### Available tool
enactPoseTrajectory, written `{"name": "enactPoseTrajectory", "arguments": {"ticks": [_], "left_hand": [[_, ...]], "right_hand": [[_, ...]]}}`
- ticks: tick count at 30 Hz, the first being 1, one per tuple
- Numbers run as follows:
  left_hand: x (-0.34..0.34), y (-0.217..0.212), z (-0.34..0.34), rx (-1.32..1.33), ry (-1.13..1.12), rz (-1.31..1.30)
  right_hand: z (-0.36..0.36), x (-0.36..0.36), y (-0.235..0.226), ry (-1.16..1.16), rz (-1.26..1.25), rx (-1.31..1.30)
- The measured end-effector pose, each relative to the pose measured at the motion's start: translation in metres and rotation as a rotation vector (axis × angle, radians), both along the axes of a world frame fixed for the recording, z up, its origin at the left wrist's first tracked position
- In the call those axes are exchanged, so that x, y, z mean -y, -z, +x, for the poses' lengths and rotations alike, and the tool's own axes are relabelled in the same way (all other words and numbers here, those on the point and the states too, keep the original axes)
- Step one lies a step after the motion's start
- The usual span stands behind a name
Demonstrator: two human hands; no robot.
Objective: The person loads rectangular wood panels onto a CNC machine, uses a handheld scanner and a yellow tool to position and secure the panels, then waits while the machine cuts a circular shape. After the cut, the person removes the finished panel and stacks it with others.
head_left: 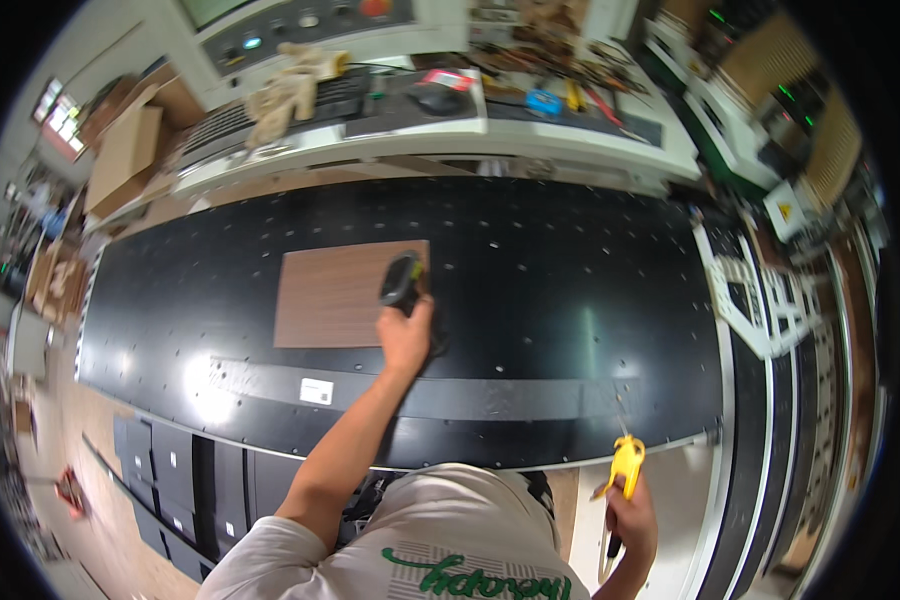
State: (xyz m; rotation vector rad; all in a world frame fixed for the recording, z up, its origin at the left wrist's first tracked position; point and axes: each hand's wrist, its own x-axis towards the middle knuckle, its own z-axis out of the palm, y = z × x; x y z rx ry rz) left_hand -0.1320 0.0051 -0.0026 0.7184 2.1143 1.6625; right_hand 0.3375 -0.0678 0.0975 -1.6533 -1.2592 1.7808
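My left hand (406, 335) is wrapped round a black handheld barcode scanner (401, 282). The scanner is above the right part of a flat brown wood-grain board (330, 297), which lies on the black table (560, 290). At the lower right, my right hand (632, 515) grips a yellow air blow gun (626, 464) by its handle. Its thin nozzle points away from me, over the table's near edge. A white label (316, 390) is on the table, nearer to me than the board.
Beyond the table, a white machine ledge (400, 148) carries a keyboard (220, 125), gloves (288, 98), a dark mouse (440, 95) and loose tools. Stacked dark panels (170, 470) are at the lower left. A white metal frame (760, 305) borders the right side.
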Motion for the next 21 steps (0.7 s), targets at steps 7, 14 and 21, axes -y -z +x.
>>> {"name": "enactPoseTrajectory", "arguments": {"ticks": [7,14,21], "left_hand": [[0.002,-0.013,-0.001,-0.034,-0.011,-0.136],[0.003,-0.011,-0.001,-0.073,-0.016,-0.030],[0.003,-0.008,-0.001,-0.069,-0.040,0.007]], "right_hand": [[-0.062,0.004,-0.046,-0.477,-0.238,-0.145],[-0.091,0.001,-0.046,-0.493,-0.245,-0.379],[-0.100,0.002,-0.041,-0.513,-0.016,-0.281]]}}
